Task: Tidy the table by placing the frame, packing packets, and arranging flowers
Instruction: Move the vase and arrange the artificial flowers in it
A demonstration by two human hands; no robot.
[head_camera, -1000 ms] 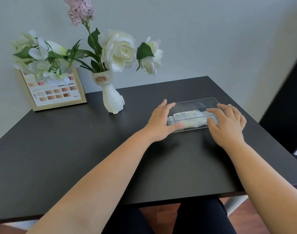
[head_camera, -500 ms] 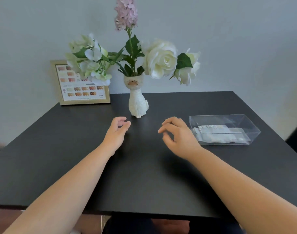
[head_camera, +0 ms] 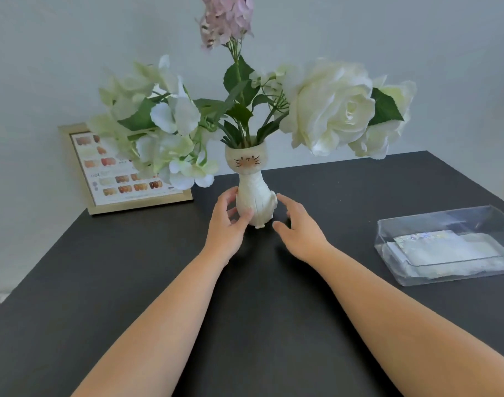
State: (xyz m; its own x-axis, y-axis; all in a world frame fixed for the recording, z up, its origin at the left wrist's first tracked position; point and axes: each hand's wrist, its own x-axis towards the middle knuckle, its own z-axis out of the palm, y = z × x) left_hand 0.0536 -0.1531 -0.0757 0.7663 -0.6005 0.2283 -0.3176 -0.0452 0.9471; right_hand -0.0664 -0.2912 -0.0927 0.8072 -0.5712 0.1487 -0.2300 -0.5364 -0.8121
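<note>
A white cat-shaped vase (head_camera: 255, 196) stands mid-table and holds white roses (head_camera: 331, 110), pale hydrangea blooms (head_camera: 159, 121) and a tall pink flower (head_camera: 225, 18). My left hand (head_camera: 226, 224) wraps the vase's lower left side, thumb on its front. To the right of the vase base my right hand (head_camera: 299, 227) hovers with fingers spread, close to it but apart. A gold picture frame (head_camera: 124, 179) leans on the wall at the back left. At the right, a clear plastic box (head_camera: 445, 222) contains white packets (head_camera: 434, 247).
The black table (head_camera: 130, 267) runs to a pale wall at the back. Its right edge lies just beyond the clear box. The hydrangea blooms overhang and partly hide the frame.
Both hands left the clear box and moved left and forward to the vase. The left hand has closed around its base. The camera has come nearer to the flowers.
</note>
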